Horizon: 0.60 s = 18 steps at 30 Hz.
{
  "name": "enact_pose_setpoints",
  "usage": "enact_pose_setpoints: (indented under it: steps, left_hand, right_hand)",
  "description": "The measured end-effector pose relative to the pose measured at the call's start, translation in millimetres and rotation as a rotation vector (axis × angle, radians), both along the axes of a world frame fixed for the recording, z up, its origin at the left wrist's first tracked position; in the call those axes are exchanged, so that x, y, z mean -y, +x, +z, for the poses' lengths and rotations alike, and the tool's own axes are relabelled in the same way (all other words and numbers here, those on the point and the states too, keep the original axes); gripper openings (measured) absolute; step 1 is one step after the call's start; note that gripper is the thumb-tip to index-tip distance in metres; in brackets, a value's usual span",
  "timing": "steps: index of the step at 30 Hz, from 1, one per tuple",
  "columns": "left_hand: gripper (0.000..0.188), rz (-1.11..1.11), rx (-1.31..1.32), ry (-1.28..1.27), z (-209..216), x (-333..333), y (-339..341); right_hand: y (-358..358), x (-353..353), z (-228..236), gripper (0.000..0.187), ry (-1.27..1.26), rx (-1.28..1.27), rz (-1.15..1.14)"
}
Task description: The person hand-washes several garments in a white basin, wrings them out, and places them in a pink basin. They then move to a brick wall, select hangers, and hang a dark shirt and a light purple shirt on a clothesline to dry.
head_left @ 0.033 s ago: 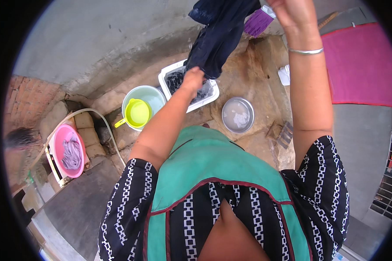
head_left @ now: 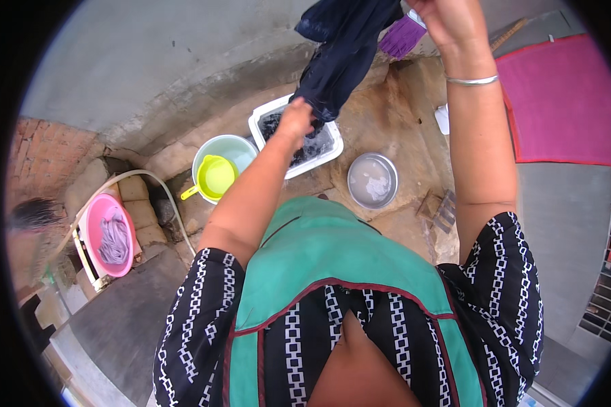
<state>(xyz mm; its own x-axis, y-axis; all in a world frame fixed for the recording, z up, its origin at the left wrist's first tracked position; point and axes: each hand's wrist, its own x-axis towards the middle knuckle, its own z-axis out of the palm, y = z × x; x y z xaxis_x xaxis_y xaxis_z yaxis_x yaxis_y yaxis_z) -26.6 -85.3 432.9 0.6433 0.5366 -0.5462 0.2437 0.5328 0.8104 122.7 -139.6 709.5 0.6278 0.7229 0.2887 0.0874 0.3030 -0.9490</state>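
Holding up a dark blue cloth (head_left: 343, 54) with both hands over the wash spot; my right hand (head_left: 448, 20) is up high, closed around the top of it, silver bangle (head_left: 472, 80) on that wrist; my left hand (head_left: 295, 119) is lower down, fingers pinched on the bottom end of the cloth, right above the white tub (head_left: 261, 122) that has dark laundry sitting in water; a purple brush (head_left: 400, 37) shows just behind the cloth near my right hand; next to the tub there's a pale bucket (head_left: 241, 146) with a yellow-green scoop (head_left: 217, 178) in it, and a steel bowl (head_left: 372, 180) on the other side; way off to my left, a pink basin (head_left: 91, 224) with a greyish cloth in it; pink mat (head_left: 563, 102) over on my right
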Motion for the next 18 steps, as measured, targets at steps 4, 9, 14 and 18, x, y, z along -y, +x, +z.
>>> enact_pose_setpoints:
  steps: [4, 9, 14, 18]
  left_hand:
    - [0.022, 0.111, 0.233, 0.054, 65, -56, -17]
    - [0.026, 0.043, 0.277, 0.276, 151, -103, -6]
    - [0.02, 0.067, 0.361, 0.472, 209, -109, 14]
    - [0.016, 0.072, 0.519, 0.497, 234, -132, 31]
  right_hand:
    - [22, 8, -28, 0.009, -0.233, 0.085, -0.066]
    - [46, 1, -82, 0.015, -0.414, 0.042, -0.074]
    - [66, 14, -101, 0.033, -0.531, 0.136, -0.055]
    - [90, 36, -121, 0.039, -0.634, -0.004, -0.141]
